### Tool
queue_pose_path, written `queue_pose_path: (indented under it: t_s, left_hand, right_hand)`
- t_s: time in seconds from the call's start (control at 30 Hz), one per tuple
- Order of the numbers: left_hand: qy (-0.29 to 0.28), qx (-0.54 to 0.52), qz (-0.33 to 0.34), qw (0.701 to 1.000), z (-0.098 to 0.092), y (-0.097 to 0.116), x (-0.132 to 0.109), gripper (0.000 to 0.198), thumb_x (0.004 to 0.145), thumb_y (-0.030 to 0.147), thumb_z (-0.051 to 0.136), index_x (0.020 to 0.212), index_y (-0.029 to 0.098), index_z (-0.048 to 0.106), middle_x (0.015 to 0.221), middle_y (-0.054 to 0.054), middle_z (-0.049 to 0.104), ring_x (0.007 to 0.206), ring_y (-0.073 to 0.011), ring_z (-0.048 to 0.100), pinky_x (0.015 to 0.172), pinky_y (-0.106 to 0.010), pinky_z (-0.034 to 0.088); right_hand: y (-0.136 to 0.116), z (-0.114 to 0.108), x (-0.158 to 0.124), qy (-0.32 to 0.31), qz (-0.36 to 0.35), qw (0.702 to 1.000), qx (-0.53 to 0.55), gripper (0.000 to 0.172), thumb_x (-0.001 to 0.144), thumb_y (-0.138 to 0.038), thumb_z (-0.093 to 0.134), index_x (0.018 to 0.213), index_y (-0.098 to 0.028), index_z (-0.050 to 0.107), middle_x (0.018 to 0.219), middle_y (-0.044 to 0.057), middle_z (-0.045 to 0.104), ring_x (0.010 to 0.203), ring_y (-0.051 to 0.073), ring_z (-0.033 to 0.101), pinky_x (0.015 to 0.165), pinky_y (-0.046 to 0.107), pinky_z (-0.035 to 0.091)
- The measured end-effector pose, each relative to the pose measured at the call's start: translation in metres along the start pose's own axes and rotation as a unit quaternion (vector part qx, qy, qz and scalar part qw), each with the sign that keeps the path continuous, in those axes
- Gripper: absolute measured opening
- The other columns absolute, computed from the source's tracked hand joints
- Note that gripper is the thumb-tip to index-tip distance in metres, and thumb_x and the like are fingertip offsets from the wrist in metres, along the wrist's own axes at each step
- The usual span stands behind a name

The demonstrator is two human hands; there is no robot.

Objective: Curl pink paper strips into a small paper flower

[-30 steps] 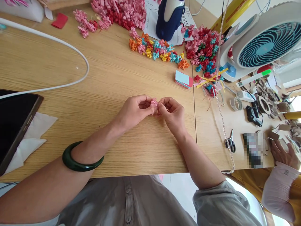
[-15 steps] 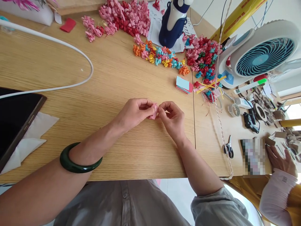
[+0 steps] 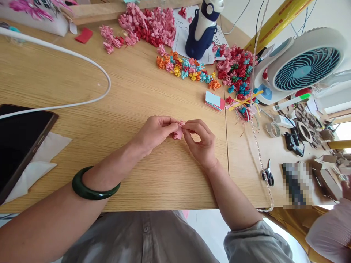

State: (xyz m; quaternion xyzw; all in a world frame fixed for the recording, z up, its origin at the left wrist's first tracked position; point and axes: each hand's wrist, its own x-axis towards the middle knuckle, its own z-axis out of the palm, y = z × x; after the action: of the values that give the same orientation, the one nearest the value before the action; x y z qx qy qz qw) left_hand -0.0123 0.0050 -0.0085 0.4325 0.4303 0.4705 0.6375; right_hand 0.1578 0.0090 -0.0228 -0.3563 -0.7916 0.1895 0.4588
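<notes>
My left hand (image 3: 157, 133) pinches a small pink paper piece (image 3: 178, 134) with curled bits, above the middle of the wooden table (image 3: 164, 175). Fingertips of my right hand (image 3: 201, 142) are pressed together at the top right edge of the same piece. Its upper part is partly covered by the fingers. Beyond my hands lie a row of orange, yellow, blue and pink curled paper flowers (image 3: 192, 68) and a small stack of coloured paper (image 3: 214, 100).
Pink and red flower piles, a blue bottle (image 3: 201, 33) and a fan (image 3: 304, 69) stand at the back. A tablet (image 3: 24, 135) and white cable (image 3: 90, 61) are left. Scissors (image 3: 268, 173) and a hanging cord lie right, near another person's sleeve (image 3: 331, 230).
My right hand's fingers have shifted slightly up on the pink piece, and the thumb has moved down from the index finger. The other person's hand has moved away to the right.
</notes>
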Motion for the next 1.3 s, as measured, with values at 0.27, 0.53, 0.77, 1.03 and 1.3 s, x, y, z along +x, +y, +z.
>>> queue_pose_path:
  t_s: [0.27, 0.53, 0.77, 1.03, 1.3]
  left_hand:
    - [0.0, -0.049, -0.015, 0.999, -0.002, 0.002, 0.0, 0.012, 0.074, 0.026, 0.076, 0.071, 0.015, 0.074, 0.068, -0.001, 0.068, 0.072, -0.0137, 0.061, 0.08, -0.029, 0.052]
    - [0.023, 0.021, 0.04, 0.999, -0.001, 0.0, 0.0, 0.025, 0.084, 0.024, 0.07, 0.06, 0.018, 0.065, 0.064, 0.002, 0.062, 0.07, -0.0115, 0.057, 0.078, -0.025, 0.048]
    - [0.03, 0.057, 0.058, 0.996, -0.001, -0.001, -0.001, 0.015, 0.084, 0.021, 0.071, 0.069, 0.018, 0.07, 0.069, 0.002, 0.068, 0.072, -0.0122, 0.064, 0.078, -0.025, 0.053]
    - [0.045, -0.031, 0.008, 0.998, -0.001, 0.001, 0.001, 0.016, 0.07, 0.023, 0.082, 0.075, 0.017, 0.068, 0.076, 0.0, 0.072, 0.075, -0.0139, 0.067, 0.08, -0.028, 0.056]
    - [-0.005, -0.003, -0.03, 1.0, -0.001, 0.0, -0.004, 0.025, 0.071, 0.029, 0.086, 0.091, 0.017, 0.077, 0.091, -0.002, 0.075, 0.087, -0.0169, 0.068, 0.078, -0.028, 0.054]
  right_hand:
    - [0.007, -0.003, 0.001, 0.013, -0.064, 0.997, -0.028, 0.014, 0.096, -0.008, 0.066, 0.099, -0.021, 0.072, 0.098, 0.005, 0.074, 0.091, 0.014, 0.071, 0.081, 0.032, 0.063]
    - [-0.001, 0.003, 0.001, 0.002, 0.208, 0.963, 0.172, 0.008, 0.094, -0.029, 0.07, 0.098, -0.023, 0.071, 0.097, 0.001, 0.073, 0.083, 0.011, 0.071, 0.075, 0.027, 0.065]
    - [0.0, 0.003, 0.005, 0.004, 0.296, 0.926, 0.235, 0.034, 0.081, -0.051, 0.083, 0.084, -0.02, 0.069, 0.079, -0.001, 0.07, 0.072, 0.01, 0.067, 0.068, 0.027, 0.059]
    - [0.0, 0.002, 0.006, 0.024, 0.318, 0.912, 0.259, 0.035, 0.08, -0.052, 0.084, 0.083, -0.02, 0.068, 0.078, -0.003, 0.069, 0.07, 0.01, 0.066, 0.069, 0.027, 0.061]
    - [0.004, 0.012, 0.0, 0.023, 0.311, 0.908, 0.278, 0.048, 0.08, -0.067, 0.076, 0.088, -0.024, 0.057, 0.073, -0.005, 0.067, 0.06, 0.01, 0.065, 0.059, 0.026, 0.063]
